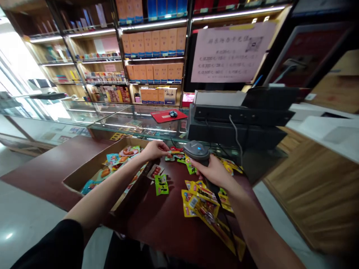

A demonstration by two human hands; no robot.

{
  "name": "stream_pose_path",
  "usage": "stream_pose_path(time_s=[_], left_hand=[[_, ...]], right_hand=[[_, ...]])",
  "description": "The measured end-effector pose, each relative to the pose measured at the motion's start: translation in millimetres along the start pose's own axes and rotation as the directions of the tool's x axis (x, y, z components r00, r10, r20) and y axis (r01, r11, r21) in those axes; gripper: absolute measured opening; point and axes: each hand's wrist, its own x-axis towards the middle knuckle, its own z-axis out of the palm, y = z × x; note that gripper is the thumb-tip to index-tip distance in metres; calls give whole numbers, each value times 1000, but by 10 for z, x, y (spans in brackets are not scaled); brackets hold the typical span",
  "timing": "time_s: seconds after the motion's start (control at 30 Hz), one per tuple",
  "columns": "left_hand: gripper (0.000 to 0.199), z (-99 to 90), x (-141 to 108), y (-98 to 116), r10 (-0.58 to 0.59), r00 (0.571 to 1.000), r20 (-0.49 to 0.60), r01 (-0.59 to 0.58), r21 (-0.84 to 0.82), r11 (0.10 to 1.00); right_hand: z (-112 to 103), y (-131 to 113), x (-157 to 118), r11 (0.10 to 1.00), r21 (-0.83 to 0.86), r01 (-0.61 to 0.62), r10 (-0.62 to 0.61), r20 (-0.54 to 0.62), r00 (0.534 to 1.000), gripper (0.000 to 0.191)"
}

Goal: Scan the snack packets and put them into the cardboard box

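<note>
While the right hand [218,172] wraps its fingers around the handle of a dark barcode scanner [196,150], well to the right of the cardboard box [89,165], the left hand [156,150] reaches just past the box's far right corner. There its thumb and fingers are pressed together, pinching what looks like the edge of a small packet [169,158]; the fingertips are too small to make out exactly. A blue light shows on top of the scanner, and its cord hangs down over the yellow packets [200,200], which lie overlapping to the right of the box. Snack packets [121,160] are heaped inside the box, partly hidden by the left forearm. Just beside the box's right wall, on the dark red counter [148,228], lie a clear packet with red contents [156,172] and a green packet [162,185], touching or nearly so. Beyond the box stands a glass display case [131,118], with a red mat [160,117] and a computer mouse [173,113] on top.
</note>
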Motion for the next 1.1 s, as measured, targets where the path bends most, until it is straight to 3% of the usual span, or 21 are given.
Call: stream_pose_path(time_s=[0.1,0.2,0.4,0.57,0.73,0.83,0.9,1.0,1.1], left_hand=[[33,225,3,-85,-13,990,140,1,82,997],[28,318,-62,-195,-43,975,218,-2,203,979],[27,314,-169,-278,-95,922,375,-75,415,907],[58,299,-218,-235,-151,873,463,-182,599,780],[45,296,-235,-202,-168,839,517,-275,670,689],[44,313,-222,-236,-130,849,513,-269,630,728],[48,332,-203,-277,-132,872,472,-199,587,785],[45,358,-164,-325,-132,923,361,-52,457,888],[31,367,-129,-312,-33,978,207,-21,256,966]], right_hand=[[-62,22,-13,1000,-18,8,-8,-11,1000,27],[-82,8,-22,999,-39,21,-21,-11,1000,26],[-74,7,-29,998,-41,41,-42,-4,999,27],[-69,53,-15,998,-43,37,-37,4,999,28],[-36,92,6,997,-57,47,-47,8,999,28],[-14,101,9,995,-79,55,-55,8,998,28],[-7,98,5,994,-89,60,-59,10,998,28],[-3,89,-5,994,-89,68,-68,10,998,29],[3,96,-10,995,-76,67,-64,31,997,30]])
